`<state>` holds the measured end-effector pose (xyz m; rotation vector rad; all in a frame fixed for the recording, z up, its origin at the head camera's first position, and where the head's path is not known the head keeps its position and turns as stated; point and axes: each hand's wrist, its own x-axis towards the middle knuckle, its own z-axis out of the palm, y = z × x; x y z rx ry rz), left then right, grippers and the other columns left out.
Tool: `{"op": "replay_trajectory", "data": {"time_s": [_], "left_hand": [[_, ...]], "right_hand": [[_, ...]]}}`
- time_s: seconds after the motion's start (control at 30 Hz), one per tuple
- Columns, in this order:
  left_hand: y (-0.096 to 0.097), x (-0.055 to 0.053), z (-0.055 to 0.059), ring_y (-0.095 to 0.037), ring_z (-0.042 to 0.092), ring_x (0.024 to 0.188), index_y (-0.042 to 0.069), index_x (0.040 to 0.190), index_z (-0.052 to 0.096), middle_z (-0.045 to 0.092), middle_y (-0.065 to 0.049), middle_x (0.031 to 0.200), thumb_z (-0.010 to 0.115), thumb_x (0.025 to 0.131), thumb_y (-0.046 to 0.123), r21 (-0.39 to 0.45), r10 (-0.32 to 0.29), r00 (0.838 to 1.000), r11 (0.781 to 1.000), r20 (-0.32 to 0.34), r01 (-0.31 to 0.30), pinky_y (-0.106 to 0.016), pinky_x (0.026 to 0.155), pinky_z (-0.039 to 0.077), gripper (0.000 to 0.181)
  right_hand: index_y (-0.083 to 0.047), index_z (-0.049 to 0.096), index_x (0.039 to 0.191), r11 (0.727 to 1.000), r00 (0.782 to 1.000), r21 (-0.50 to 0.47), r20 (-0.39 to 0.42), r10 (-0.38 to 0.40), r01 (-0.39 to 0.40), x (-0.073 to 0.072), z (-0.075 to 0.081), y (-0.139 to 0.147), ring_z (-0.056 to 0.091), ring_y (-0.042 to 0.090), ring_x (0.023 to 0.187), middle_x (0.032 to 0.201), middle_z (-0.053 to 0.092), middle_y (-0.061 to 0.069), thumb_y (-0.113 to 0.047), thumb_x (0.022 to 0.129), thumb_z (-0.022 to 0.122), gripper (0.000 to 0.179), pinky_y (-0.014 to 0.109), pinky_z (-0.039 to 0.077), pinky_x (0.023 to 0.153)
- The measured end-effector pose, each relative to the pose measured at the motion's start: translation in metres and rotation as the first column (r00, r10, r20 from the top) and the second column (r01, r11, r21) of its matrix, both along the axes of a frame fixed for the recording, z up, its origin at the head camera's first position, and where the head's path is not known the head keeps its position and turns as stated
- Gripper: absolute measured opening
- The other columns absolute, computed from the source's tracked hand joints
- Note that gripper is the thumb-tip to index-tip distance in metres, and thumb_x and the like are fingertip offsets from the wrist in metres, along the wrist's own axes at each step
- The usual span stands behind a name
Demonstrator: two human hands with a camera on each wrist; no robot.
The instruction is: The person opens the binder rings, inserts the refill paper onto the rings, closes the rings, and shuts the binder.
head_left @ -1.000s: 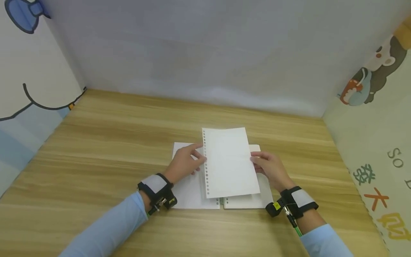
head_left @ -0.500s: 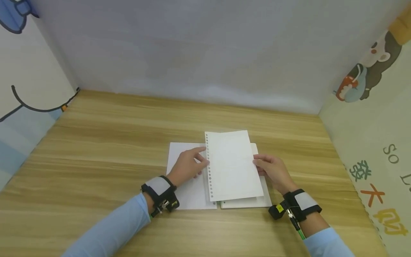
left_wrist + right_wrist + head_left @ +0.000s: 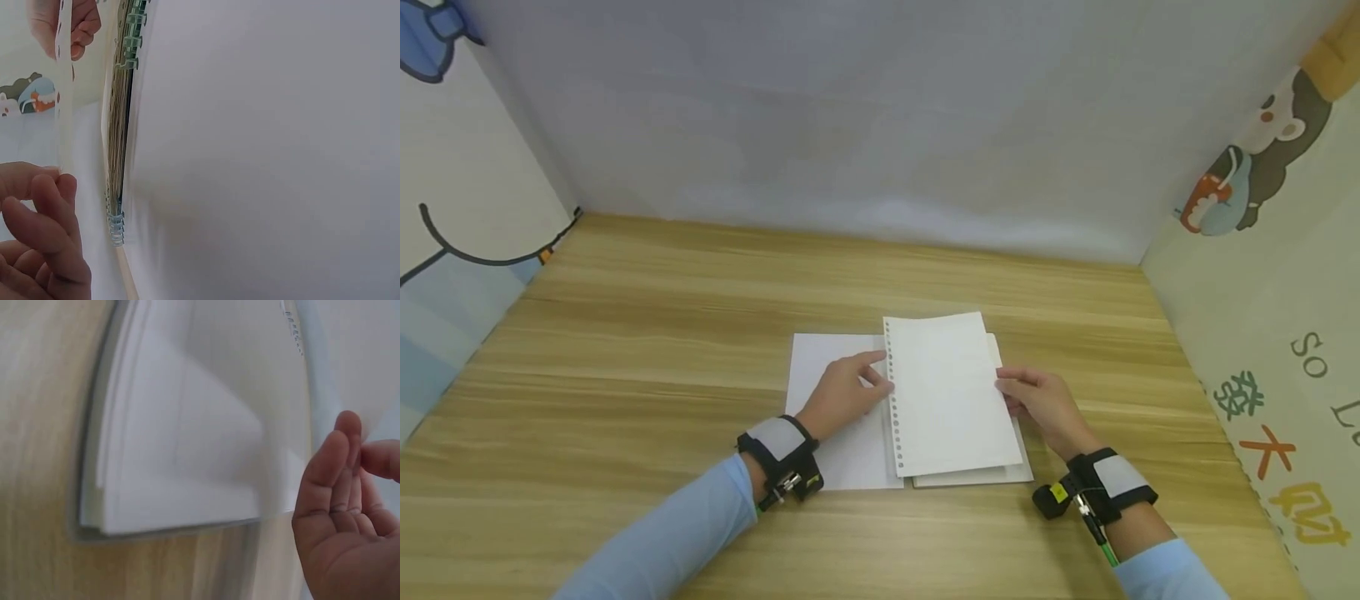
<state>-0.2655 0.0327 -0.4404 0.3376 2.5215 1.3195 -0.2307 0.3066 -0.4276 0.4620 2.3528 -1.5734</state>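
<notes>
A loose white sheet (image 3: 953, 396) with a row of punched holes down its left side is held over an open ring-bound notebook (image 3: 842, 467). My left hand (image 3: 844, 393) pinches the punched edge between thumb and fingers. On the opposite edge, my right hand (image 3: 1047, 407) pinches the sheet in the same way. The left wrist view shows the sheet edge-on, apart from the notebook, whose green binder rings (image 3: 132, 39) and page stack (image 3: 117, 131) lie beside it. Pages on the notebook's right side (image 3: 187, 444) lie under the sheet, which shades part of them.
The notebook rests on a wood-grain table (image 3: 700, 300). A pale wall (image 3: 865, 125) stands behind it, with cartoon-printed panels at the left (image 3: 467, 308) and right (image 3: 1262, 333). Each wrist wears a strapped camera.
Both hands have moved the sheet slightly toward the person and a little to the right, bringing it lower over the notebook. The grip on both edges is unchanged.
</notes>
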Motion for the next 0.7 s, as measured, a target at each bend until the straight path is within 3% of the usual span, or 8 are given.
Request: {"op": "replay_trajectory", "data": {"time_s": [0.17, 0.43, 0.7], "left_hand": [[0.006, -0.001, -0.004, -0.011, 0.054, 0.064, 0.007, 0.131, 0.052, 0.069, -0.007, 0.091, 0.065, 0.086, 0.018, -0.028, -0.009, 1.0, 1.0, -0.006, 0.009, -0.022, 0.059, 0.042, 0.049], [0.016, -0.002, -0.006, -0.013, 0.06, 0.075, 0.005, 0.131, 0.051, 0.069, -0.006, 0.091, 0.064, 0.086, 0.02, -0.075, -0.049, 0.999, 0.996, -0.003, 0.049, -0.026, 0.07, 0.047, 0.049], [0.022, -0.003, -0.008, -0.014, 0.06, 0.076, 0.004, 0.132, 0.051, 0.068, -0.007, 0.092, 0.063, 0.086, 0.019, -0.084, -0.065, 0.997, 0.994, 0.028, 0.067, -0.026, 0.069, 0.047, 0.05]], "right_hand": [[-0.002, 0.052, 0.129, 1.0, 1.0, 0.011, 0.007, -0.007, 0.006, 0.003, -0.003, 0.006, 0.056, 0.01, 0.086, 0.11, 0.06, 0.004, -0.026, 0.095, 0.055, 0.042, 0.02, 0.05, 0.079], [0.0, 0.052, 0.129, 0.999, 0.999, -0.023, 0.004, -0.036, 0.036, 0.007, -0.006, 0.013, 0.056, 0.007, 0.081, 0.095, 0.062, -0.006, -0.023, 0.094, 0.057, 0.043, 0.019, 0.049, 0.074], [0.003, 0.051, 0.129, 0.998, 0.999, -0.034, 0.015, -0.045, 0.045, 0.008, -0.01, 0.018, 0.056, 0.007, 0.078, 0.09, 0.062, -0.008, -0.02, 0.094, 0.056, 0.042, 0.019, 0.05, 0.072]]}}
